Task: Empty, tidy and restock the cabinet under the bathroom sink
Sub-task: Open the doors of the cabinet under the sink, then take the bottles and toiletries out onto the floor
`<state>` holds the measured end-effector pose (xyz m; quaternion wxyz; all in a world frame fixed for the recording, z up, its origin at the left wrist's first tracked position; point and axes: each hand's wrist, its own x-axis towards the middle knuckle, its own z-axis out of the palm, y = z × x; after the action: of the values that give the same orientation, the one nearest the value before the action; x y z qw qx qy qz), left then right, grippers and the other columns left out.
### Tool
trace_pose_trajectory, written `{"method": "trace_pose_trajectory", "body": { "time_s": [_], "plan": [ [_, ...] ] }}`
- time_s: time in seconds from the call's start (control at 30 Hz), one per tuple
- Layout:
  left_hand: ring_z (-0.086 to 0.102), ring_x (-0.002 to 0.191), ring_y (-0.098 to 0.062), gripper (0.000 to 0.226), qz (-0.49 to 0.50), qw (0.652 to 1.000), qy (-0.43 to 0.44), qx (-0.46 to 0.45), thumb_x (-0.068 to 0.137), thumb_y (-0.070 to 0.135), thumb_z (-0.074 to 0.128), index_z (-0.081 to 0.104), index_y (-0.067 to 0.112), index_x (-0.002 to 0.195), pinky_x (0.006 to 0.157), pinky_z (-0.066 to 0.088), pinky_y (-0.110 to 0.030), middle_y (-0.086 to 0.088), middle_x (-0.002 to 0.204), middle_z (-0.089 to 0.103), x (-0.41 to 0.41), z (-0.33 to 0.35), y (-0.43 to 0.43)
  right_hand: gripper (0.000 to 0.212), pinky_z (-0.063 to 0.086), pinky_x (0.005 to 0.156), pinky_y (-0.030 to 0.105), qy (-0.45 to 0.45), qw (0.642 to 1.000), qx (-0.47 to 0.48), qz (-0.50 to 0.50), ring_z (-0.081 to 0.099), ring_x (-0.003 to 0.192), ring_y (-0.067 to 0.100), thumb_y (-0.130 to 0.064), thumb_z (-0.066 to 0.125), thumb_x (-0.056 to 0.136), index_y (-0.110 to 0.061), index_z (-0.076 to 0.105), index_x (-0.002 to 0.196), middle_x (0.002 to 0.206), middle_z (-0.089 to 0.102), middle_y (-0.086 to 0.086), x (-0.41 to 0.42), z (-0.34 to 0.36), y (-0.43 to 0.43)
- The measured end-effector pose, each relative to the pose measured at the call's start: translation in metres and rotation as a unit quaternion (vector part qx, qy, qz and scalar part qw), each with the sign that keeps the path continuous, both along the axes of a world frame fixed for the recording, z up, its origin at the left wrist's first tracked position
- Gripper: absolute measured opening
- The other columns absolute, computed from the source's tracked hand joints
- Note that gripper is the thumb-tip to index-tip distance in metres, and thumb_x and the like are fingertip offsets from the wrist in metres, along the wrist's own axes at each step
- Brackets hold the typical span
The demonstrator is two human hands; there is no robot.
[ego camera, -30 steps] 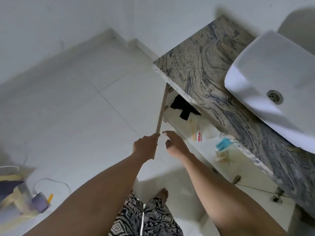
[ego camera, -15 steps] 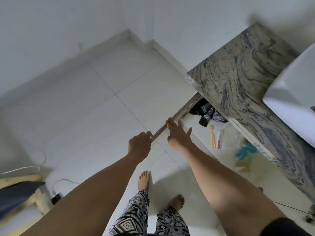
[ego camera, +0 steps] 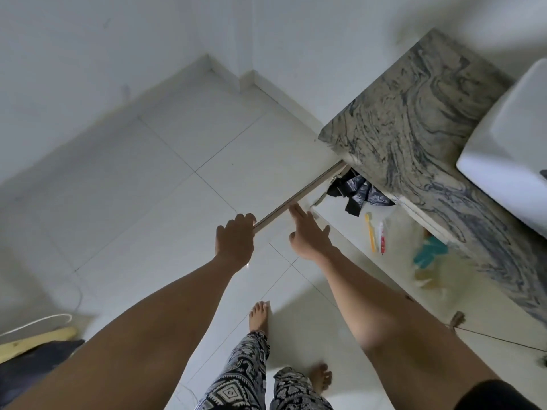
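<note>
The cabinet door [ego camera: 299, 197] stands swung wide from under the marbled counter [ego camera: 414, 113]. My left hand [ego camera: 235, 238] grips the door's free end, fingers curled over its top edge. My right hand [ego camera: 307, 235] lies flat with straight fingers, its fingertips touching the door's inner side. On the cabinet floor [ego camera: 340, 229] lie black plastic bags [ego camera: 355, 192], a yellow toothbrush [ego camera: 370, 232], a red and white tube [ego camera: 382, 238] and a blurred teal item [ego camera: 429, 254].
A white sink basin [ego camera: 509, 149] sits in the counter at right. My bare feet [ego camera: 259, 316] stand on white floor tiles. A wooden piece [ego camera: 35, 341] with dark cloth and a white cable lies at the lower left. A thin dark cord [ego camera: 497, 338] crosses the floor at right.
The door has swung further out, away from the cabinet, with my left hand on its end. My right hand went from loosely curled to flat against the door.
</note>
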<state>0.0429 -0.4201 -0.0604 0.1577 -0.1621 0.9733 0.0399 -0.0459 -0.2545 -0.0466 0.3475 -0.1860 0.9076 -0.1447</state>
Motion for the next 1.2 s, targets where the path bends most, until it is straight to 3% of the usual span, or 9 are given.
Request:
{"method": "trace_pose_trajectory", "body": {
  "time_s": [0.17,0.27,0.4,0.57,0.9,1.07,1.2],
  "plan": [
    [0.054,0.11,-0.023,0.049,-0.091,0.99,0.097,0.047,0.089,0.033,0.068,0.049,0.026,0.134,0.086,0.044,-0.04,0.002,0.126,0.053,-0.021,0.003,0.042,0.072,0.009,0.113,0.069,0.007,0.996,0.032,-0.088,0.001,0.153,0.022,-0.016,0.037,0.101,-0.033,-0.006,0.157,0.165,-0.012,-0.01,0.014,-0.005,0.071],
    [0.05,0.121,-0.024,0.052,-0.151,0.983,0.067,0.085,0.093,0.038,0.061,0.043,0.026,0.141,0.096,0.042,-0.042,0.001,0.138,0.048,-0.038,0.008,0.092,0.072,0.008,0.113,0.069,0.008,0.986,0.05,-0.156,0.001,0.153,0.021,-0.017,0.037,0.101,-0.033,-0.005,0.157,0.165,-0.012,-0.01,0.024,-0.005,0.126],
    [0.047,0.126,-0.022,0.059,-0.209,0.972,0.038,0.101,0.095,0.051,0.052,0.038,0.024,0.145,0.099,0.038,-0.041,0.0,0.144,0.043,-0.049,0.001,0.169,0.071,0.009,0.115,0.068,0.034,0.966,0.07,-0.248,0.003,0.152,0.017,-0.021,0.04,0.102,-0.03,-0.003,0.157,0.165,-0.008,-0.009,0.05,-0.013,0.204],
    [0.047,0.127,-0.024,0.061,-0.25,0.96,0.011,0.123,0.095,0.053,0.052,0.039,0.021,0.145,0.099,0.038,-0.041,-0.002,0.145,0.042,-0.055,-0.041,0.262,0.072,0.014,0.115,0.067,0.038,0.939,0.107,-0.324,0.004,0.152,0.019,-0.022,0.039,0.1,-0.024,-0.005,0.158,0.165,-0.005,-0.006,0.073,-0.063,0.299],
    [0.047,0.126,-0.024,0.063,-0.279,0.951,-0.029,0.131,0.096,0.053,0.049,0.033,0.023,0.148,0.095,0.04,-0.038,-0.002,0.146,0.038,-0.067,-0.21,0.39,0.073,0.016,0.116,0.062,0.024,0.906,0.092,-0.412,0.005,0.152,0.016,-0.02,0.043,0.099,-0.021,0.001,0.158,0.166,0.002,-0.002,0.085,-0.23,0.43],
    [0.047,0.126,-0.024,0.063,-0.282,0.948,-0.022,0.146,0.095,0.053,0.05,0.034,0.022,0.148,0.094,0.04,-0.039,-0.001,0.147,0.039,-0.08,-0.331,0.416,0.071,0.021,0.117,0.058,0.092,0.905,0.064,-0.411,0.013,0.15,0.022,-0.018,0.044,0.097,-0.017,0.006,0.158,0.165,0.01,0.004,0.06,-0.346,0.452],
    [0.049,0.124,-0.026,0.056,-0.275,0.947,0.033,0.163,0.097,0.048,0.05,0.04,0.02,0.145,0.097,0.041,-0.041,-0.004,0.141,0.046,-0.119,-0.415,0.43,0.064,0.021,0.121,0.043,0.172,0.884,-0.028,-0.434,0.02,0.149,0.024,-0.013,0.044,0.098,-0.013,0.016,0.156,0.163,0.018,0.009,0.018,-0.429,0.452]
  ]
}}
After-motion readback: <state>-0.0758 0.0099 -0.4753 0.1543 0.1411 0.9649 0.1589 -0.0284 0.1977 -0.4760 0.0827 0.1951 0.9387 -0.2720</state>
